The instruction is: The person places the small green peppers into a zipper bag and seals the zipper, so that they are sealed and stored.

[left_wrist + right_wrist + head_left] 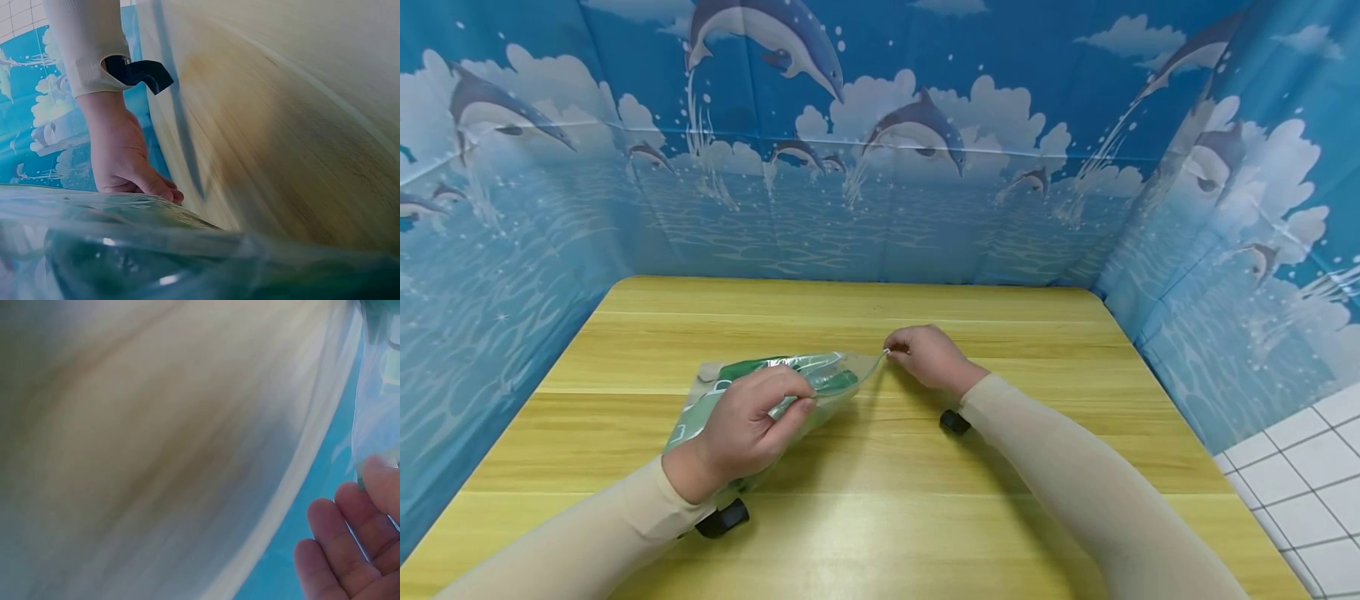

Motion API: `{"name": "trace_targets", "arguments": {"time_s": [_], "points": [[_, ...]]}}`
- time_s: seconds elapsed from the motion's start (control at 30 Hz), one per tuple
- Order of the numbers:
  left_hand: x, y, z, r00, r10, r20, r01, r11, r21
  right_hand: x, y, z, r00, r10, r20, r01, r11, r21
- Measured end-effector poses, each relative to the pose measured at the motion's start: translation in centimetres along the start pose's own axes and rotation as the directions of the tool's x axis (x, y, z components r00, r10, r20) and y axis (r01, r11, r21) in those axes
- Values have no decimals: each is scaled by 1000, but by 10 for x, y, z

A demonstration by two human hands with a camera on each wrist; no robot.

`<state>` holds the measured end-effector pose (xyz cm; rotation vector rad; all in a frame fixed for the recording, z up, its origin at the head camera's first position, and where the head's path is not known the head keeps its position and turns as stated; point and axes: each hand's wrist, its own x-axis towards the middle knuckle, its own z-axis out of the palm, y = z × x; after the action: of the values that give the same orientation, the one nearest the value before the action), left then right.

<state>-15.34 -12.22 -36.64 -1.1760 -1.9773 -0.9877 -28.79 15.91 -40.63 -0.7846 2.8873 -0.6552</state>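
A clear plastic bag with green and white printing or contents is held up off the wooden table, tilted between both hands. My left hand grips its near top edge, thumb against curled fingers. Out to the right, my right hand pinches the bag's drawn-out corner, where a small white piece shows at the fingertips. In the right wrist view, the thumb and index finger of that hand hold the clear film, the other fingers loosely bent. Shiny green film of the bag fills the bottom of the left wrist view.
The wood-grain table spreads under both hands. A blue curtain printed with dolphins hangs behind it and at both sides. White floor tiles show at the lower right. A small black device is strapped below the right wrist.
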Motion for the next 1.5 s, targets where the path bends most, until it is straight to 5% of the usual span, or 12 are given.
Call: {"name": "trace_targets", "arguments": {"time_s": [0.67, 1.23, 1.5], "points": [[0, -14, 3, 999, -8, 32, 6, 998, 61, 5, 5, -4, 999, 33, -16, -33, 999, -25], [2, -14, 10, 991, -10, 133, 0, 997, 80, -1, 13, -8, 998, 59, -26, -60, 998, -20], [5, -11, 14, 963, -107, 246, 87, 992, 92, -6, 14, -11, 997, 75, -36, -76, 997, -16]]}}
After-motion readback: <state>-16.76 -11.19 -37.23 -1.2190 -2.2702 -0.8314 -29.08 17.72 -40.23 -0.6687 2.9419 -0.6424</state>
